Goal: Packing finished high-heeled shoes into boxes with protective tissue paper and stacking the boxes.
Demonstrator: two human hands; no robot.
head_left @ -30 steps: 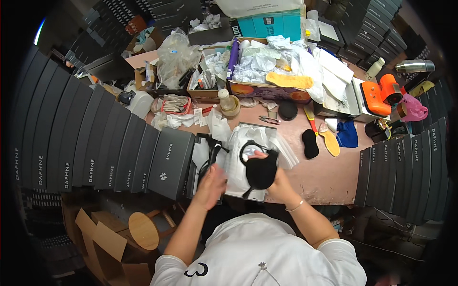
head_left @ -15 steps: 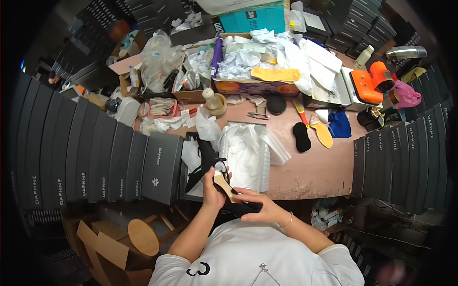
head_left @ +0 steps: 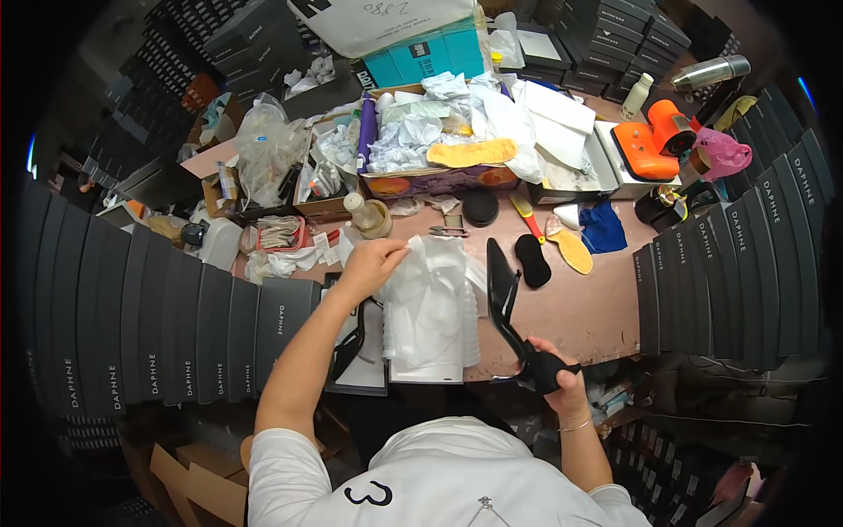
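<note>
My left hand [head_left: 373, 266] is closed in a pinch on the upper edge of a white sheet of tissue paper [head_left: 425, 303]. The sheet lies over a shallow box [head_left: 426, 372] with bubble wrap along its side. At the right, my right hand [head_left: 566, 386] grips a black pointed-toe shoe [head_left: 503, 294] by its rear end, toe pointing away from me; the palm is partly hidden. Left of the tissue, a second black shoe [head_left: 350, 344] lies in an open box [head_left: 362, 378], partly covered by my left forearm.
Dark shoe boxes line the left [head_left: 158, 325] and right [head_left: 733, 281]. At the back stand a carton of crumpled paper [head_left: 439, 180], a glass jar [head_left: 376, 220] and an orange device [head_left: 645, 149]. A black pad [head_left: 531, 261], yellow insole [head_left: 575, 252] and blue cloth [head_left: 604, 228] lie right of centre.
My left hand has left the shoe and moved up to the tissue paper. My right hand has carried the shoe to the right. The whole view has shifted slightly.
</note>
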